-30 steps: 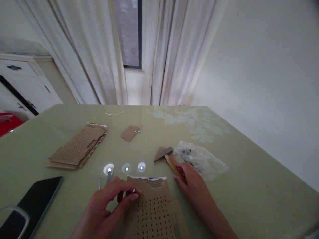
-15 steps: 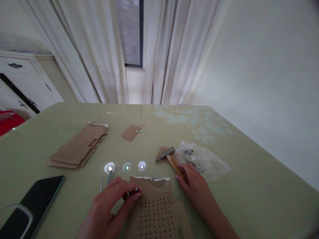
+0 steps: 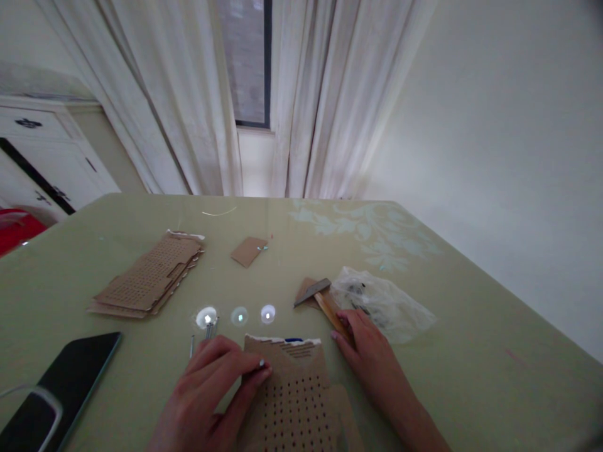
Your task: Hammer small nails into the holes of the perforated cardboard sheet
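Between the thumb and forefinger of my left hand [image 3: 207, 392] is a nail [image 3: 262, 363]; only its shiny head shows. That hand is over the upper left part of a brown cardboard piece [image 3: 296, 402] punched with rows of small holes, its top edge torn. My right hand [image 3: 367, 351] is closed round the wooden handle of a hammer [image 3: 332, 314]. The hammer lies on the table, its metal head resting on a small cardboard scrap [image 3: 304, 290]. A few loose nails [image 3: 208, 329] lie just beyond my left hand, partly hidden by it.
A clear plastic bag [image 3: 386, 307] with dark small items lies beside the hammer. Stacked perforated cardboard [image 3: 151, 273] sits at left, a small cardboard square [image 3: 249, 251] farther back. A dark tablet-like device [image 3: 66, 383] with a white cable [image 3: 54, 402] is at near left.
My left hand has shifted slightly with the nail, whose head sits a little lower and farther right. My right hand and the hammer have hardly moved.
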Demonstrator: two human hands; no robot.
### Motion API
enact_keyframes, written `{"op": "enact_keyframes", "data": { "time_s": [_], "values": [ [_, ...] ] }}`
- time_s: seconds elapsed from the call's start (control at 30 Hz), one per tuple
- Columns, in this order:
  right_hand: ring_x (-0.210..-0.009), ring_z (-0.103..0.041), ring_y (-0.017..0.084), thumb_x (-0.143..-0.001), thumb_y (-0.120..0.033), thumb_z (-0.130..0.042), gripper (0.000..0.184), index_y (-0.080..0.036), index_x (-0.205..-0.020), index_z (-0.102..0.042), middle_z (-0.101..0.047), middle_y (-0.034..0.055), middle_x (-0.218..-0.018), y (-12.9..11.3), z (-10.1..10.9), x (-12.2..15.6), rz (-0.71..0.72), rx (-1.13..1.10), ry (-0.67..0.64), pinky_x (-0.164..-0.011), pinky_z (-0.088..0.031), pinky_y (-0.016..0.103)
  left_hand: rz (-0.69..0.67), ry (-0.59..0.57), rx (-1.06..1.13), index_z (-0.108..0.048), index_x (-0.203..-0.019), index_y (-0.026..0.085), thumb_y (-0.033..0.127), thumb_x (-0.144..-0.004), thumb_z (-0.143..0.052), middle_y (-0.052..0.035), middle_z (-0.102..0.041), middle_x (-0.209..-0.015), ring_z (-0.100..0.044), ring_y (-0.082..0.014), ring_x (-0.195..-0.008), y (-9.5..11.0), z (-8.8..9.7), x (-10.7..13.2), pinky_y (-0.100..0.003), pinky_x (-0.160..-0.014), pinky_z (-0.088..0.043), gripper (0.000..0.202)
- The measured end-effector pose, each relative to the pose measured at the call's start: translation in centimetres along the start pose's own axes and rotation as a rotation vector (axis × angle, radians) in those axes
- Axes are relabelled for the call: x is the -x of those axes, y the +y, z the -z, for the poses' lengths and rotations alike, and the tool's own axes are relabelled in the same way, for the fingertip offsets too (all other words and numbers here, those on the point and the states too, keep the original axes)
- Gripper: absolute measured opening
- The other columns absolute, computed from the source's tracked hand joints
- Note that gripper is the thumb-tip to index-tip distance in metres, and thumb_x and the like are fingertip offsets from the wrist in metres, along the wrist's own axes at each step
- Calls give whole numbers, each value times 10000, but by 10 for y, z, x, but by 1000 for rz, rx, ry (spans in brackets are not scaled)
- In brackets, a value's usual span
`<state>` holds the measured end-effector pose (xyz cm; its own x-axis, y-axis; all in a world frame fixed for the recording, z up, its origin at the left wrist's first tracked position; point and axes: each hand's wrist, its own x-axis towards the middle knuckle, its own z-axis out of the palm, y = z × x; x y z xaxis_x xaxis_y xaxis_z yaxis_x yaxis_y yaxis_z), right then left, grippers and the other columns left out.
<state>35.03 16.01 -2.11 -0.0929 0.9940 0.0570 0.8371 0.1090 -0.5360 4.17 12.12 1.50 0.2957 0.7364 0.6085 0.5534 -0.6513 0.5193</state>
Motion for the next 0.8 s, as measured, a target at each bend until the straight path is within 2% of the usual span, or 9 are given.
{"op": "enact_keyframes", "data": {
  "time_s": [0.13,0.23,0.4,0.8],
  "values": [
    [-1154,-713,348,-981,-254,-604,238,-206,-1203,-676,-732,155,-1217,-2,1,0,-11,3,-2,-1012,-572,492,-64,-16,-48,-709,-1085,243,163,-1009,-700,16,-787,-961,-718,-160,-952,0,1,0,-253,-905,-566,111],
    [-1154,-711,347,-983,-253,-601,229,-215,-1197,-672,-729,151,-1219,-3,2,1,-10,5,-2,-1013,-571,496,-59,-24,-5,-691,-1105,236,145,-1025,-675,0,-788,-1034,-727,-154,-1024,-1,-1,3,-240,-941,-574,123],
    [-1165,-700,353,-987,-236,-590,261,-182,-1231,-664,-716,169,-1228,-4,4,1,-22,5,-26,-1029,-558,519,-75,-43,15,-694,-1144,241,139,-1035,-657,-12,-802,-1030,-756,-172,-994,-2,0,4,-266,-921,-599,153],
    [-1165,-701,343,-988,-208,-599,258,-165,-1233,-667,-716,172,-1236,-3,2,0,-26,13,-29,-1024,-554,495,-120,-29,10,-697,-1089,222,87,-1005,-657,-19,-803,-998,-745,-168,-973,1,1,0,-254,-899,-610,164]
  ]
}}
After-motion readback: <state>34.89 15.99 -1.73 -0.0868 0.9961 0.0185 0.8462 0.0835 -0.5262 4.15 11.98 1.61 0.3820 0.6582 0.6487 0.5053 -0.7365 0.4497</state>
